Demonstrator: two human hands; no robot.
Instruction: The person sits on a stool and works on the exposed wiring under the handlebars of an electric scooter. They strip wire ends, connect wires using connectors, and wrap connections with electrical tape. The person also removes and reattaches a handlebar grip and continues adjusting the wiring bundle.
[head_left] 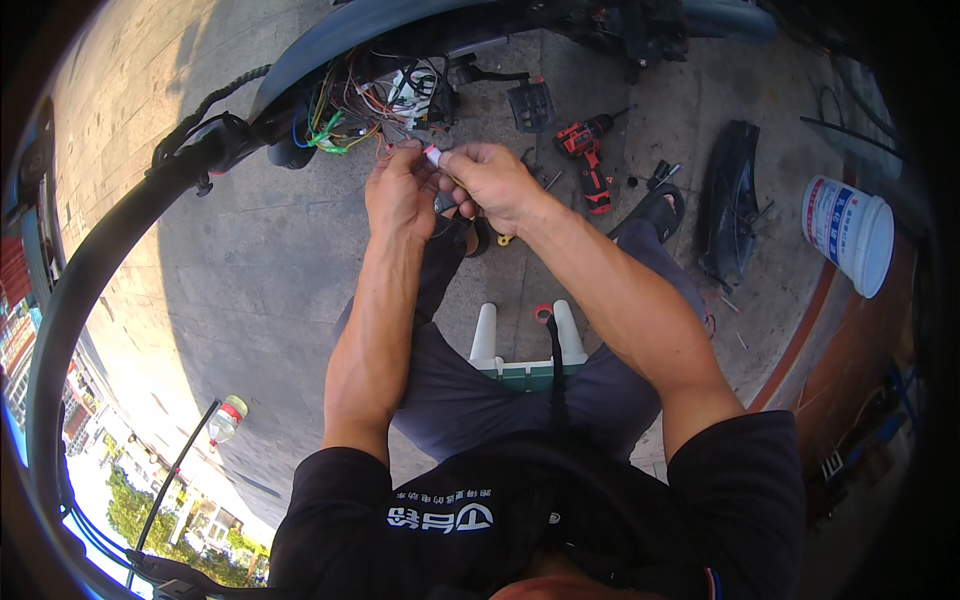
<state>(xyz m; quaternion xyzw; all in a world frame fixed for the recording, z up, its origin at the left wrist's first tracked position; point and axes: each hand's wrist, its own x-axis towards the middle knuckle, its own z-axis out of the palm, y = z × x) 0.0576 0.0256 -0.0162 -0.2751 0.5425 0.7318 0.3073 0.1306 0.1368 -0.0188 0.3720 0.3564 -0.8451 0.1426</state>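
My left hand (402,193) is closed, its fingertips at the thin reddish wires that come down from the wiring bundle (350,100). What exactly it pinches is hidden by the fingers. Close beside it, my right hand (492,182) pinches a small white piece with a pinkish-red end (433,155), whose kind is too small to make out. The fingertips of both hands nearly meet. Just beyond them, loose wires of several colours, with green connectors (327,134) among them, hang from the dark frame of a vehicle. A white part (411,92) sits amid the wires.
A red-and-black cordless drill (586,155) lies on the paving beyond my right hand, near a pedal (531,104). Further right are a black curved panel (729,200) and a white bucket (849,235). A curved dark bar (75,270) arches along the left. Between my legs is a green-and-white stool (525,375).
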